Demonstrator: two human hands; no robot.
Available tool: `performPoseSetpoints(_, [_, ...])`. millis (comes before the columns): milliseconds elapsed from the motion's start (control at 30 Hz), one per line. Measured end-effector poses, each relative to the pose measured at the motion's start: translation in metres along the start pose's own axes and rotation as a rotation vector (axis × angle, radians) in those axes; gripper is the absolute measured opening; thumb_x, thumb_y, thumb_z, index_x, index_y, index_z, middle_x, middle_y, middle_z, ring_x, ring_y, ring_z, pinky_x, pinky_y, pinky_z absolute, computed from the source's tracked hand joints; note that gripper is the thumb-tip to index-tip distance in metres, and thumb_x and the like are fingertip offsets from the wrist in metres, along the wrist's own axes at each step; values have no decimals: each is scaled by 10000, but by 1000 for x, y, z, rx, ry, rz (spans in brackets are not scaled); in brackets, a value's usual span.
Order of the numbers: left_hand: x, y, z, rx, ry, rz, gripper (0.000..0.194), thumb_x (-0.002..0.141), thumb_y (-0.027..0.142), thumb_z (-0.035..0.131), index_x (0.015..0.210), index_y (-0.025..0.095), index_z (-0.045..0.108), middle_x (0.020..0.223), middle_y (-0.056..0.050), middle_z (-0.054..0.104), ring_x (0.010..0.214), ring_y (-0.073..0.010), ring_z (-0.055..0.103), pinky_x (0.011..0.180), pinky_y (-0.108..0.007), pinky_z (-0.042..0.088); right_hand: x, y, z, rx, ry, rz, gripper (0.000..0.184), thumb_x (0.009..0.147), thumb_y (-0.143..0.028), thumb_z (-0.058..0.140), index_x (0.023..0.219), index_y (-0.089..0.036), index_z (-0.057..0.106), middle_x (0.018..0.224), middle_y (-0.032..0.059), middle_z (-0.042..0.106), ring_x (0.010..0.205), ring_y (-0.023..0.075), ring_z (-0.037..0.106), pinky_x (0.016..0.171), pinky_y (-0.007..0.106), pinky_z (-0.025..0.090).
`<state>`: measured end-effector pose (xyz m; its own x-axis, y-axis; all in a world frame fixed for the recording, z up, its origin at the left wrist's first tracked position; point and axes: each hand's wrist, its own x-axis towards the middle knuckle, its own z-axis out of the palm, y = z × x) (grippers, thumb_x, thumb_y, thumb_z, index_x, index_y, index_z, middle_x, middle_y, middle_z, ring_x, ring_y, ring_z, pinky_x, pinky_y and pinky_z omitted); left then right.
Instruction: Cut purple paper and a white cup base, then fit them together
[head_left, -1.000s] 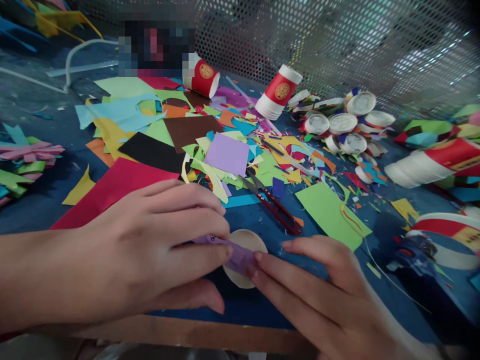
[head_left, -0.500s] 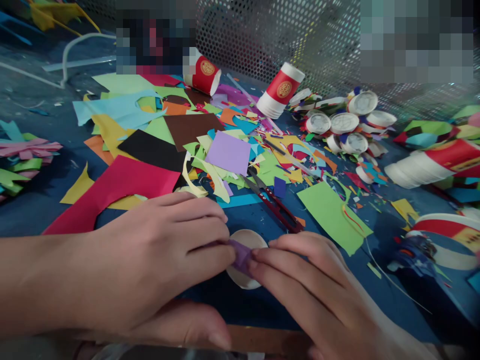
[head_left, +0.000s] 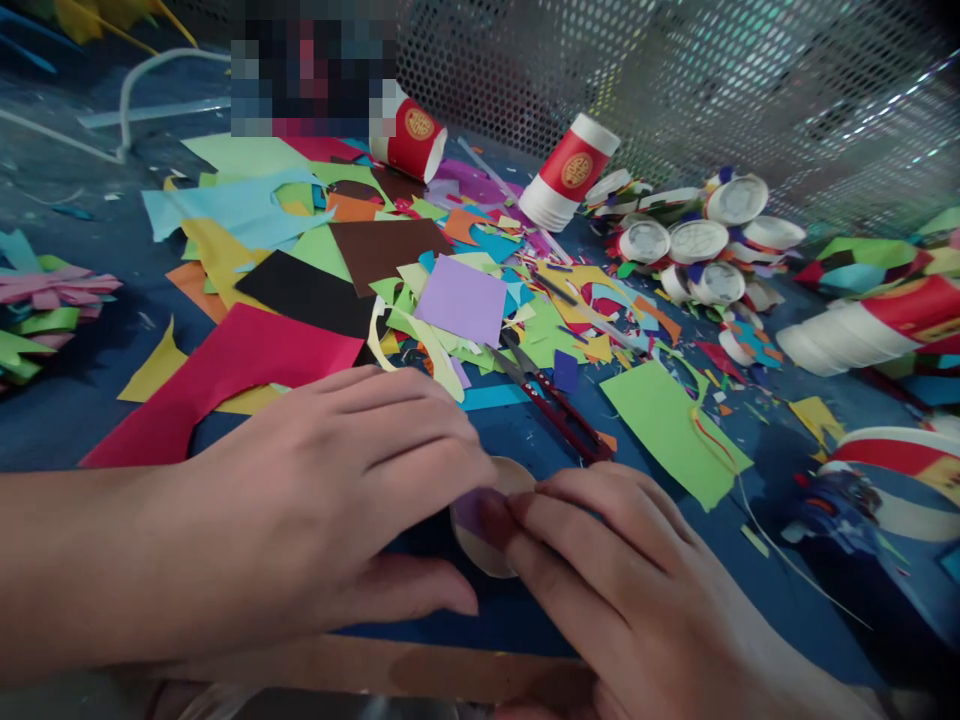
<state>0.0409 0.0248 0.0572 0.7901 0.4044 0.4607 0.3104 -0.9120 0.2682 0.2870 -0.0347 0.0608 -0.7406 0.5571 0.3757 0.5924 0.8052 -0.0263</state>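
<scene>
A pale round disc (head_left: 504,565), like a paper cup's base, lies on the blue tabletop between my hands. A small purple paper piece (head_left: 469,512) sits across it, partly hidden by fingers. My left hand (head_left: 352,480) arches over the disc's upper left edge, fingers together and bent down, thumb apart with nothing between. My right hand (head_left: 622,570) presses its bunched fingertips onto the purple paper from the right; its thumb is mostly hidden. Just beyond the disc lie dark red-handled scissors (head_left: 559,405). A green paper sheet (head_left: 667,430) rests beyond my right hand.
Coloured paper scraps, including a red sheet (head_left: 232,365) and a lilac square (head_left: 463,300), cover the middle. Red-and-white cup stacks (head_left: 574,170) and cut cup pieces (head_left: 697,242) stand behind. At right are a cut cup ring (head_left: 915,510) and a thin cord (head_left: 795,572). A perforated metal screen (head_left: 510,70) backs the table.
My left hand has shifted right and slightly up, its fingertips now further over the disc's upper part. The right fingertips stay on the purple paper. The view has tilted slightly.
</scene>
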Motion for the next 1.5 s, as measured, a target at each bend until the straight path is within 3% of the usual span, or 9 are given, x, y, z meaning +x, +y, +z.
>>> performPoseSetpoints(67, [3,-1,2,28,13,-17,403,1055,486,425,1184,136,577,1159,-109,719,1052,-239,675,957,-374,539,3,-2,-2,-16,-31,9,373,1033,-309,416,1044,-128,742,997,59,741,1008,239,588,961,380,462])
performPoseSetpoints(133, [5,-3,5,37,18,-32,428,1067,473,393,1244,119,555,1189,-122,710,1103,-231,670,984,-359,534,6,-5,-5,-19,-93,30,372,1031,-266,404,1106,-122,738,1045,56,749,1046,241,591,1002,375,441])
performPoseSetpoints(300, [5,-4,11,3,57,-55,401,1056,462,440,1280,146,542,1179,-104,708,1111,-239,670,937,-369,532,6,-12,-8,-36,-76,66,612,1067,-554,321,1094,-119,750,1077,68,759,1070,246,596,1027,371,432])
performPoseSetpoints(500, [-2,-5,5,82,20,-66,272,1046,431,489,1151,192,564,1035,-59,712,970,-247,681,854,-372,476,-1,-10,-4,-35,-121,82,597,1060,-561,343,1153,-120,734,1174,60,747,1106,248,593,1022,381,450])
performPoseSetpoints(667, [-3,-8,4,50,33,-82,150,1046,310,481,1118,219,576,991,-33,709,920,-214,678,851,-347,441,0,-6,-8,-57,-126,32,480,1037,-420,416,1259,-83,675,1199,87,736,1105,263,605,982,407,501])
performPoseSetpoints(867, [-3,-8,6,38,51,-103,176,1046,293,468,1145,213,588,991,-40,706,924,-215,675,844,-337,452,-1,-5,-14,-51,-159,-2,419,1023,-276,403,1318,-111,650,1245,80,730,1127,276,616,962,426,522])
performPoseSetpoints(1033, [-4,-7,3,88,36,-108,162,1053,255,464,1158,224,584,1018,-19,708,955,-194,667,866,-328,444,-1,-8,-13,-57,-152,25,408,1003,-284,422,1266,-122,689,1237,56,744,1125,274,621,970,421,512])
performPoseSetpoints(1200, [-5,-8,2,111,18,-94,167,1052,246,470,1167,216,588,1045,-40,709,960,-206,673,843,-358,459,0,-7,-8,-40,-126,36,448,1023,-167,314,1185,-126,730,1221,13,759,1108,219,632,993,362,487])
performPoseSetpoints(1500, [-5,-8,0,83,32,-107,176,1051,240,450,1148,223,596,1014,-40,714,930,-216,676,828,-380,464,-1,-10,-5,-61,-142,61,464,1050,-203,296,1243,-122,710,1277,-10,736,1128,203,598,1024,337,461])
